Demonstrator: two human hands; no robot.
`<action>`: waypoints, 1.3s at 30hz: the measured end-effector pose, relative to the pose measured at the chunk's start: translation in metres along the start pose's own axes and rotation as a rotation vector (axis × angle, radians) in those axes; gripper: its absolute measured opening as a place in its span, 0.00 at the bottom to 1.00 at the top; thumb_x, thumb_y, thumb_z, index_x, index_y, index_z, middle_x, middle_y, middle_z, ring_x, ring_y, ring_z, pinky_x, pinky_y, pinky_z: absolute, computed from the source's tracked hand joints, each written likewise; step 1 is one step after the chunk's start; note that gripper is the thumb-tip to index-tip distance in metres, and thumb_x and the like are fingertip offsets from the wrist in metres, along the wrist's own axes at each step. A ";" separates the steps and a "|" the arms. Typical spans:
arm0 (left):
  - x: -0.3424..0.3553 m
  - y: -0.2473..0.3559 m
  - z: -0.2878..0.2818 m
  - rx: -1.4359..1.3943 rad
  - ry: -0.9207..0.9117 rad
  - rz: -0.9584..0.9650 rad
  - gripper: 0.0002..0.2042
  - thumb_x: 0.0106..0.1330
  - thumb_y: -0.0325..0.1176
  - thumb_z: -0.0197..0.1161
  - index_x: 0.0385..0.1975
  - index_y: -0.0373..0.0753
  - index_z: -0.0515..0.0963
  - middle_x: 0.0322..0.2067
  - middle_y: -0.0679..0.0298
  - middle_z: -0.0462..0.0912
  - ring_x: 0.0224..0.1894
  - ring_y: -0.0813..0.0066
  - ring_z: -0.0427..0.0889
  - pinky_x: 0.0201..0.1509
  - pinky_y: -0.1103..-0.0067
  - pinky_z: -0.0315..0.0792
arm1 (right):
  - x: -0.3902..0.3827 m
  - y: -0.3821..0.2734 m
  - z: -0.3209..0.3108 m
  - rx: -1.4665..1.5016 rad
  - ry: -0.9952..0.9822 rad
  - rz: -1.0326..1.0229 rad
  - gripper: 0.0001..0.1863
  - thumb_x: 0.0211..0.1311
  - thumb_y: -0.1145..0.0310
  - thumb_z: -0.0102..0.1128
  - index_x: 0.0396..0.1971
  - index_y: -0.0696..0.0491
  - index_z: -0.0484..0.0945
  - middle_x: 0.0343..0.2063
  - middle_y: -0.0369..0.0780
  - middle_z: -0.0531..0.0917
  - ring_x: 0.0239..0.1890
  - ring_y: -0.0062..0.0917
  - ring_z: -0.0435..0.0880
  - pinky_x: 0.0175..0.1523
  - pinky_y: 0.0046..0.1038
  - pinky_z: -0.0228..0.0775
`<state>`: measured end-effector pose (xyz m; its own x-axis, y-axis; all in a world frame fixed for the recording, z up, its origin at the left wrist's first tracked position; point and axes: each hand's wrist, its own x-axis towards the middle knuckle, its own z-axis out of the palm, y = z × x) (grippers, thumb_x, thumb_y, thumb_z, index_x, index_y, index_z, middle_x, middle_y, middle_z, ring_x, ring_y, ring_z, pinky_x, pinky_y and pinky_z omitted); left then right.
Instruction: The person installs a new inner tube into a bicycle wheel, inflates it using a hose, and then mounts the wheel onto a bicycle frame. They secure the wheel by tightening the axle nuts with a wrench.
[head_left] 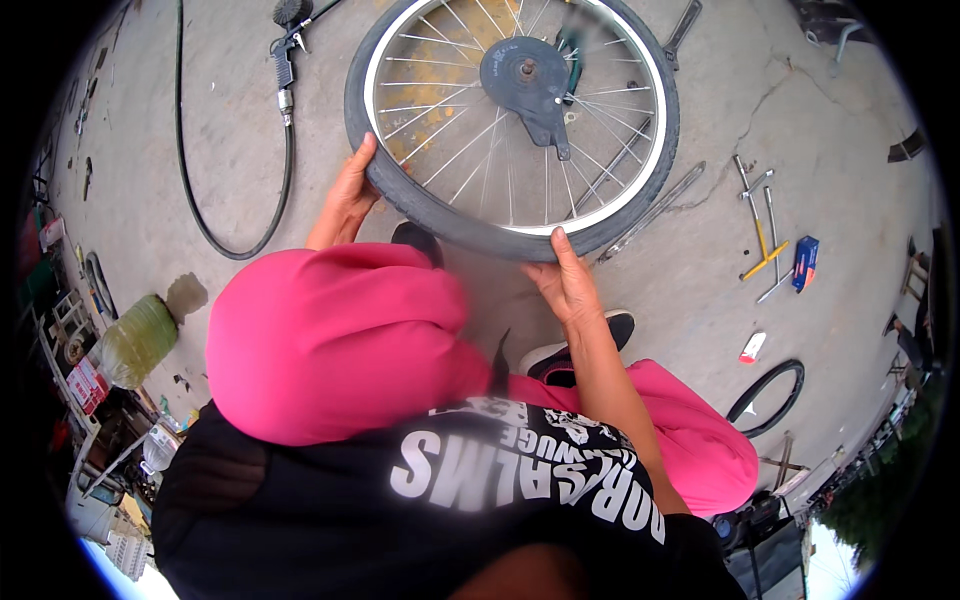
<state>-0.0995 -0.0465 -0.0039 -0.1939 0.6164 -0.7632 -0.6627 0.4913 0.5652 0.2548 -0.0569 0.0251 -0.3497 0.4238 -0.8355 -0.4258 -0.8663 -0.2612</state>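
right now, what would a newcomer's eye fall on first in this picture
Probably the big spoked wheel at top centre, with the left hand and right hand gripping its near edge. The bright pink trousers compete with it, broad at centre left and showing again at lower right. After those, the looped black hose at upper left and the small blue box at right stand out.

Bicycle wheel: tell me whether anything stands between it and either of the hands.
Nothing visible does: the left hand holds the tyre at its lower left, the right hand at its lower edge. The black air hose lies farther left, apart from both.
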 end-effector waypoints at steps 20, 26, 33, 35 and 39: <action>-0.042 0.004 0.036 0.106 0.032 0.031 0.31 0.63 0.53 0.63 0.59 0.40 0.62 0.48 0.59 0.75 0.46 0.65 0.80 0.46 0.64 0.78 | 0.040 -0.053 0.166 -1.444 -0.416 -0.718 0.18 0.62 0.66 0.56 0.49 0.59 0.75 0.43 0.50 0.80 0.46 0.42 0.79 0.51 0.39 0.70; -0.061 -0.037 0.032 0.290 -0.031 0.106 0.22 0.58 0.29 0.68 0.52 0.40 0.70 0.43 0.64 0.79 0.44 0.72 0.81 0.47 0.73 0.77 | 0.085 -0.028 0.197 -1.798 -0.509 -0.734 0.27 0.57 0.67 0.59 0.57 0.60 0.68 0.55 0.51 0.71 0.52 0.48 0.76 0.57 0.38 0.69; -0.063 -0.028 0.019 0.111 -0.155 -0.009 0.19 0.58 0.24 0.65 0.49 0.36 0.72 0.41 0.64 0.79 0.43 0.73 0.80 0.48 0.76 0.74 | 0.115 -0.032 0.205 -1.750 -0.758 -0.469 0.38 0.46 0.59 0.70 0.58 0.59 0.68 0.55 0.52 0.72 0.50 0.40 0.78 0.56 0.35 0.70; -0.063 -0.027 0.018 0.096 -0.164 -0.031 0.19 0.58 0.24 0.65 0.50 0.37 0.72 0.42 0.63 0.79 0.44 0.74 0.79 0.50 0.76 0.73 | 0.123 -0.033 0.210 -1.805 -0.779 -0.455 0.36 0.44 0.60 0.72 0.54 0.60 0.72 0.52 0.53 0.74 0.49 0.39 0.79 0.54 0.34 0.70; -0.064 -0.024 0.021 0.043 -0.188 -0.026 0.21 0.58 0.25 0.65 0.52 0.35 0.71 0.45 0.62 0.78 0.48 0.73 0.77 0.54 0.75 0.70 | 0.131 -0.039 0.222 -1.836 -0.783 -0.291 0.34 0.42 0.58 0.73 0.48 0.63 0.75 0.46 0.53 0.79 0.48 0.41 0.79 0.52 0.35 0.71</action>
<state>-0.0557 -0.0845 0.0380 -0.0357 0.7053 -0.7080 -0.6336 0.5319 0.5618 0.0405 0.0909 0.0333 -0.8728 0.1366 -0.4686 0.4880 0.2606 -0.8330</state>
